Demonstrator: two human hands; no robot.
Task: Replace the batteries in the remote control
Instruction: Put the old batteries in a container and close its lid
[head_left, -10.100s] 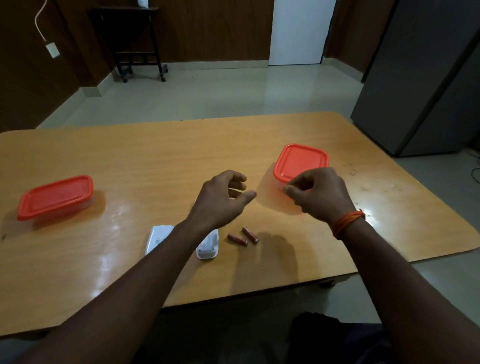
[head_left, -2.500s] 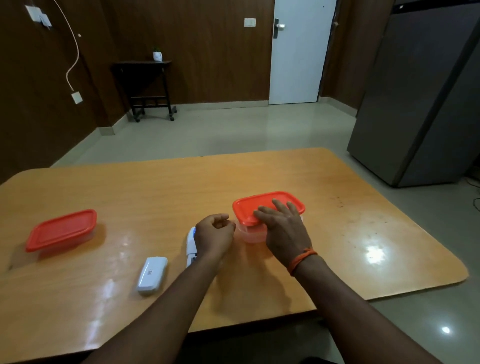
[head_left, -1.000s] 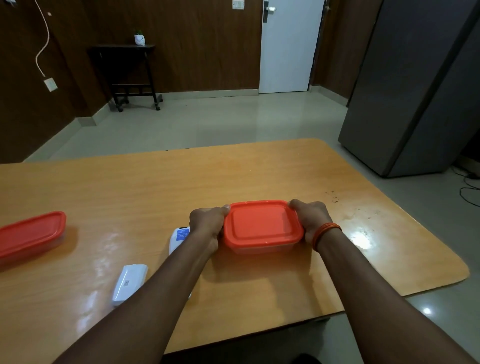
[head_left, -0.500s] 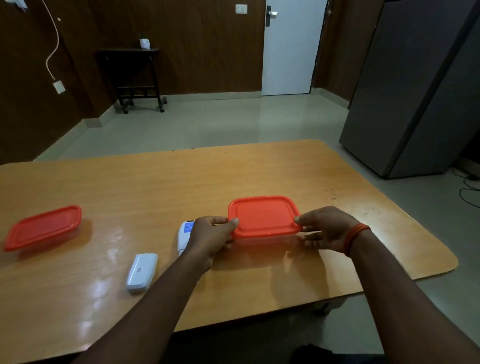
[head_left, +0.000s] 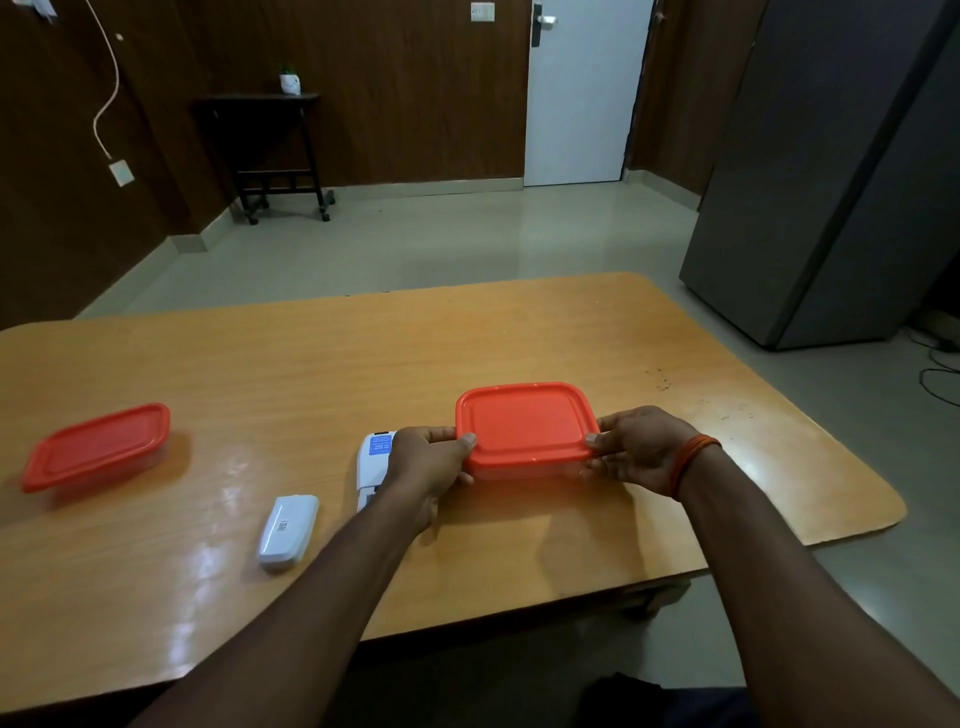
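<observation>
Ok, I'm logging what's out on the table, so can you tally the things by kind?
Red-lidded containers: 2, one held between both hands, one at the left
White remote control: 1
White battery cover: 1
Loose batteries in view: 0
Total: 4

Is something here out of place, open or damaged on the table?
The remote control lies face down with its battery cover off, lying apart to its left. Dark specks mark the table at far right. Both hands, left and right, grip the lidded red container. Nothing looks spilled or broken.
</observation>
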